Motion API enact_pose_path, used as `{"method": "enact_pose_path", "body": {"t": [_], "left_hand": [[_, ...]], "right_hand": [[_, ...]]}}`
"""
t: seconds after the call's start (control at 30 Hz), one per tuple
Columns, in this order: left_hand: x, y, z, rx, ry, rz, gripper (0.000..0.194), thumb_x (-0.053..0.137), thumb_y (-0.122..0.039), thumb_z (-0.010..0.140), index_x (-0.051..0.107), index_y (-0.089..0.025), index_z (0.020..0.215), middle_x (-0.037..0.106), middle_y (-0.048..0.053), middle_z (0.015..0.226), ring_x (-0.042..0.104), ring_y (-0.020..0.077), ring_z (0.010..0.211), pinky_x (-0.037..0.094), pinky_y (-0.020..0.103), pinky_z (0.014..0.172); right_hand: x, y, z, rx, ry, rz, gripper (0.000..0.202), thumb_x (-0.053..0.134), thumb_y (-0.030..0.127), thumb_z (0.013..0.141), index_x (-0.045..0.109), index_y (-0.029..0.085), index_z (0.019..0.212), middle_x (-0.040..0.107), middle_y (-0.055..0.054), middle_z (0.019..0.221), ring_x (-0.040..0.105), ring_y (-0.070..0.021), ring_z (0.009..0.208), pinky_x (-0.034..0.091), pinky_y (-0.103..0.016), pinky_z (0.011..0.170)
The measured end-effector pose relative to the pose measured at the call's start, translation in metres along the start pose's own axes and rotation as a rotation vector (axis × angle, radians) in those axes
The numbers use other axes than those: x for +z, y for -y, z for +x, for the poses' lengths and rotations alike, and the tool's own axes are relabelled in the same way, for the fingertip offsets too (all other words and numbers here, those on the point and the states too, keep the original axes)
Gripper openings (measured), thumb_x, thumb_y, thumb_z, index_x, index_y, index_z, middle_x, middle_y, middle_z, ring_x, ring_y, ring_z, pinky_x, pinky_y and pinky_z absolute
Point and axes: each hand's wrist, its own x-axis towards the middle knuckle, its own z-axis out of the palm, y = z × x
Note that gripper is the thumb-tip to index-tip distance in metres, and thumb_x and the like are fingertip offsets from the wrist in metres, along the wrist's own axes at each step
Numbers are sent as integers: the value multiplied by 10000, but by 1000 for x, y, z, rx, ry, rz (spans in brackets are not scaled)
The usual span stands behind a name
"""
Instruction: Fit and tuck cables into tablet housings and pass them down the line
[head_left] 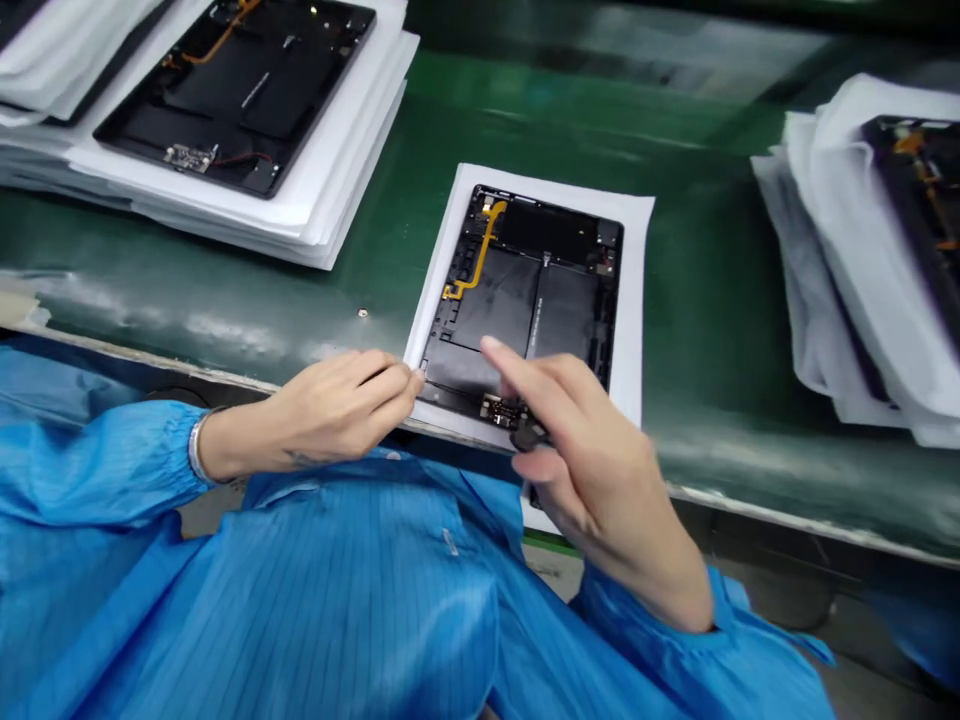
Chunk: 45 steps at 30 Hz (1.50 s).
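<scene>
An opened black tablet (540, 290) with a yellow flex cable (480, 255) lies on a white foam sheet (637, 300) at the near edge of the green belt. My left hand (337, 410) pinches the sheet and the tablet's near left corner. My right hand (585, 450) hovers over the tablet's near edge, index finger stretched out above the battery, with a small dark part (529, 435) between thumb and fingers.
A stack of white sheets topped by another open tablet (240, 90) lies at the far left. A second, blurred pile with a tablet (885, 250) sits at the right. A small screw-like speck (362, 313) rests on the green belt (697, 330).
</scene>
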Motion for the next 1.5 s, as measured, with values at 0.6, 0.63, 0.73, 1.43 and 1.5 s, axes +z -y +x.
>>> {"method": "enact_pose_path", "body": {"t": [0.6, 0.63, 0.73, 1.43, 1.5], "left_hand": [[32, 11, 8, -238, 10, -542, 514, 495, -346, 1045, 387, -193, 1524, 407, 104, 1596, 336, 211, 1513, 212, 453, 1285], [33, 11, 8, -237, 11, -540, 508, 492, -351, 1046, 396, -189, 1517, 406, 107, 1596, 340, 210, 1510, 212, 451, 1284], [35, 11, 10, -256, 17, -535, 497, 504, -369, 1039, 420, -203, 1501, 409, 96, 1595, 349, 212, 1506, 218, 452, 1279], [34, 9, 9, -200, 2, -408, 475, 459, -345, 1056, 437, -121, 1474, 432, 136, 1575, 380, 229, 1487, 259, 450, 1267], [33, 9, 9, -220, 16, -398, 478, 464, -351, 1055, 439, -120, 1473, 430, 134, 1577, 382, 235, 1485, 276, 456, 1260]], "right_hand": [[26, -5, 0, -84, -46, -309, 443, 516, 30, 950, 636, 248, 1316, 723, -56, 992, 679, -137, 851, 506, -228, 707], [27, -5, 1, -91, -41, -305, 429, 517, 35, 951, 640, 240, 1307, 725, -60, 991, 680, -139, 852, 507, -228, 706], [26, -6, 2, -112, -26, -300, 395, 513, 51, 961, 643, 227, 1291, 730, -64, 990, 675, -140, 843, 509, -232, 710], [3, 6, 27, -501, 201, -712, 172, 526, 134, 998, 696, 118, 1018, 716, -53, 910, 519, -121, 644, 383, -308, 543], [1, 5, 28, -507, 235, -684, 191, 499, 138, 1014, 688, 126, 1038, 714, -48, 901, 546, -124, 671, 399, -303, 555]]}}
